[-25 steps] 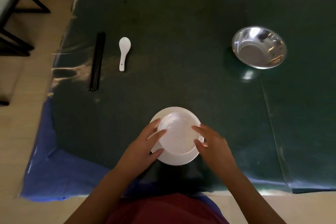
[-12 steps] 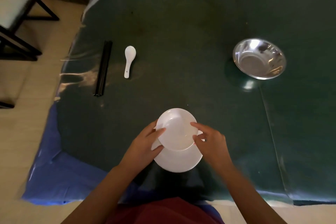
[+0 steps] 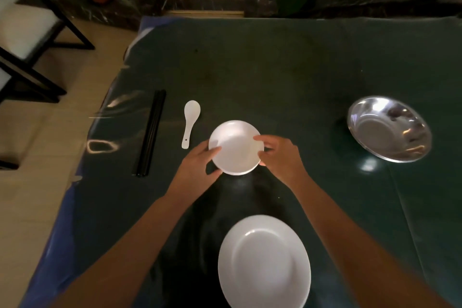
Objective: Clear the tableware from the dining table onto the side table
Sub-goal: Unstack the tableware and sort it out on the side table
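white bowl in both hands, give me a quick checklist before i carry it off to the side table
1. Grip: left hand and right hand each hold the rim of the bowl on opposite sides: ok.
2. Bowl clear of the plate: they are apart, the plate lying nearer the body: ok.
3. Bowl level: opening faces up, no clear tilt: ok.
4. Bowl empty: inside looks plain white: ok.
5. Nearby items: spoon lies just left of the bowl, not touching; chopsticks and metal bowl sit farther off: ok.
6. Side table free: not in view: cannot tell.
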`<state>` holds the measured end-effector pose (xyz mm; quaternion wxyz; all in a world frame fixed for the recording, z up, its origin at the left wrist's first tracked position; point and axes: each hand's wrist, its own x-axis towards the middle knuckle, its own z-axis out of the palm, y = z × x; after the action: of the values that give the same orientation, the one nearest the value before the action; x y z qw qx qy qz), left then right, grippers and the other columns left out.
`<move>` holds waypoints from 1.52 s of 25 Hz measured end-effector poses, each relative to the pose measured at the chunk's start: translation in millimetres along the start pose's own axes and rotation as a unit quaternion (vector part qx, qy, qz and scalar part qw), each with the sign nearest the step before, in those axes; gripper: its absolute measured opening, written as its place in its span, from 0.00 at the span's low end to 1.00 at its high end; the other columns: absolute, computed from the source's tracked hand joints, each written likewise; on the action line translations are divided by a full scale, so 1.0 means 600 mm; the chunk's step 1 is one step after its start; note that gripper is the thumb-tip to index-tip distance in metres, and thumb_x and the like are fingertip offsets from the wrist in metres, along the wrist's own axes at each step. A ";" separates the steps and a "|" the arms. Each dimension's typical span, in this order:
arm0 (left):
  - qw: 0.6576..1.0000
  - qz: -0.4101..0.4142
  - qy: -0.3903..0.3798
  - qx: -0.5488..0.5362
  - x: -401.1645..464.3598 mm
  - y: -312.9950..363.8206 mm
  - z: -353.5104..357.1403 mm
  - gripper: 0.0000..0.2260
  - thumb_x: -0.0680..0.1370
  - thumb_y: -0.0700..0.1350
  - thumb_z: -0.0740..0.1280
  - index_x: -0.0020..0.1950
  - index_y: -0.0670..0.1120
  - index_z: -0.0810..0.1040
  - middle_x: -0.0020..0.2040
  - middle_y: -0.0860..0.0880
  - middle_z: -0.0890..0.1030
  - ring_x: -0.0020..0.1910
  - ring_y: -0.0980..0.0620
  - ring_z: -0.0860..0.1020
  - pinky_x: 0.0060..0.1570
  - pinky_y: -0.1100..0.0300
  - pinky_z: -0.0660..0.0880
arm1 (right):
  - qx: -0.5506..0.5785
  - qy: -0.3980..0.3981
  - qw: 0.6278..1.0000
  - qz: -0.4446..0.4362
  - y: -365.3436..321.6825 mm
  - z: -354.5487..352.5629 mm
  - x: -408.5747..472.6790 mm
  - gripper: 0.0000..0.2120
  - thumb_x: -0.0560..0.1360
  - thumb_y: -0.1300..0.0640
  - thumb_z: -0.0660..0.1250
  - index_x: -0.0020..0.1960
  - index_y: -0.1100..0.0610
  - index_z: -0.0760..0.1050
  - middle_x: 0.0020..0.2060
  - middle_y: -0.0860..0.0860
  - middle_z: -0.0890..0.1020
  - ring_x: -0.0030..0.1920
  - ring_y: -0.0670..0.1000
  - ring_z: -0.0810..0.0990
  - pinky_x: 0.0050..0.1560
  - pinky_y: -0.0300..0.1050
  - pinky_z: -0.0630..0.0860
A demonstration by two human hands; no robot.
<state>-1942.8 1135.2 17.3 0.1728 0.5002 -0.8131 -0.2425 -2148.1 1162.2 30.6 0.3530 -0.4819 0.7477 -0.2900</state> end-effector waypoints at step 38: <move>0.980 0.057 -0.193 -0.003 -0.325 0.010 0.105 0.35 0.72 0.51 0.71 0.74 0.47 0.58 0.75 0.43 0.43 0.74 0.47 0.45 0.71 0.58 0.51 | -0.128 -0.020 0.990 0.055 0.206 0.056 -0.382 0.21 0.77 0.59 0.60 0.69 0.49 0.67 0.72 0.54 0.62 0.71 0.55 0.62 0.68 0.48 0.65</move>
<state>-1894.1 1326.6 -38.4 0.0279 0.3960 -0.8576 -0.3269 -2119.1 1416.9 -27.8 0.3186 -0.4867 0.7971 -0.1622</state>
